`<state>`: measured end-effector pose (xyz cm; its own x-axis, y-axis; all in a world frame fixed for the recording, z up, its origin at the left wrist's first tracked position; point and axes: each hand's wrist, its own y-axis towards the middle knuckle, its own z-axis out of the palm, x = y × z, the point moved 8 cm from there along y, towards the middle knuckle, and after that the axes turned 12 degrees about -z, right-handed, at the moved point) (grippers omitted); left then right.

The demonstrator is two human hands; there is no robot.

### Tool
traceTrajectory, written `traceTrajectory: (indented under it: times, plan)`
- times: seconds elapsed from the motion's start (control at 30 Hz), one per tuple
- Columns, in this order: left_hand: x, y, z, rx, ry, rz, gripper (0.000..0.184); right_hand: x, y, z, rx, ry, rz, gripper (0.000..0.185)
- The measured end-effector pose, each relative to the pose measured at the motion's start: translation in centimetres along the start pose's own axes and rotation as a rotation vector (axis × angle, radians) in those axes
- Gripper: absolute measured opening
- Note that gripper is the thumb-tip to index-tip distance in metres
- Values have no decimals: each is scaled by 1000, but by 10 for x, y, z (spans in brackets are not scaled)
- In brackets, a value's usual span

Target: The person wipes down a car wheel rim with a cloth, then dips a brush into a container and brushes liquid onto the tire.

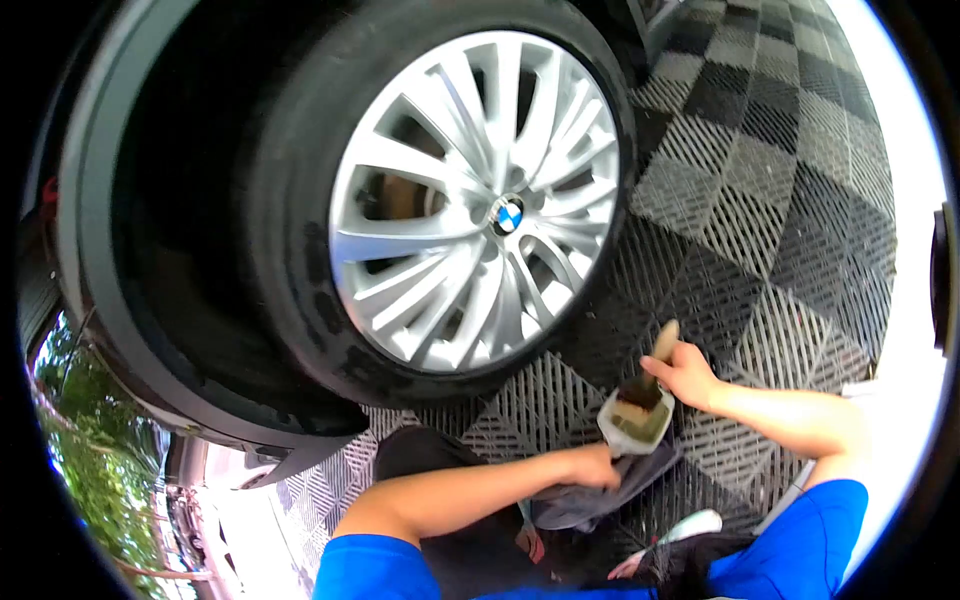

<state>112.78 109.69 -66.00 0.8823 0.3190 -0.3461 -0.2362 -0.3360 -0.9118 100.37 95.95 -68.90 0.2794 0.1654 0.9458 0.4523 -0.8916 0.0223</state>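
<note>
My right hand (686,374) is closed around the pale handle of a brush (664,345), its dark bristles down in a white container (647,438). Something yellowish-green shows inside that container. My left hand (592,467) has its fingers closed at the container's lower left edge. Above and to the left of both hands stands a car wheel, with a silver multi-spoke rim (480,210) and a black tire (290,210). The tire has dark, wet-looking patches on its lower part.
The car's dark wheel arch (85,200) curves round the tire at the left. Grey and black grid tiles (725,230) cover the floor. My knees in dark trousers (425,455) are below the wheel. Trees (95,460) and another vehicle show at the lower left.
</note>
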Motion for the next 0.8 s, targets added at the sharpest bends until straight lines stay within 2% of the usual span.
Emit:
traceTrajectory:
  times: [0.03, 0.07, 0.1, 0.13, 0.17, 0.2, 0.23, 0.27, 0.3, 0.33, 0.37, 0.4, 0.47, 0.57, 0.67, 0.8]
  plan:
    - [12, 10, 14, 47, 440, -67, 47, -5, 2, -5, -74, 234, 34, 41]
    - [3, -5, 22, 146, 654, -55, 42, -5, 7, -11, -144, 472, 72, 36]
    - [8, -10, 31, 161, 686, 22, 38, -6, 11, -20, -216, 575, 126, 27]
    - [-8, -41, 28, 207, 674, -11, 38, -8, 10, -27, -223, 660, 257, 30]
    - [-8, -49, 36, 171, 743, 82, 40, -11, 21, -29, -247, 792, 276, 32]
    - [-24, -77, 36, 152, 755, 178, 31, -15, 33, -28, -268, 920, 297, 34]
    - [-24, -83, 46, 176, 773, 227, 35, -6, 51, -25, -284, 1078, 347, 35]
    - [-24, -88, 57, 201, 789, 278, 40, 24, 70, -32, -289, 1154, 260, 32]
    - [-34, -104, 64, 212, 837, 343, 35, 51, 94, -41, -330, 1194, 221, 31]
    - [-44, -121, 71, 223, 884, 408, 33, 87, 120, -52, -431, 1253, 81, 30]
    - [-48, -131, 79, 238, 926, 485, 32, 134, 140, -66, -296, 1235, -144, 31]
    - [-48, -132, 80, 213, 876, 560, 30, 170, 163, -76, -348, 1286, -273, 33]
    - [-47, -131, 83, 157, 879, 610, 30, 262, 188, -98, -257, 1272, -611, 26]
    - [-48, -125, 79, 51, 869, 654, 30, 370, 203, -117, -311, 1111, -869, 34]
    - [-48, -123, 72, -37, 849, 679, 30, 436, 207, -117, -337, 917, -988, 36]
    - [-50, -123, 62, -120, 837, 704, 30, 465, 223, -111, -353, 544, -990, 36]
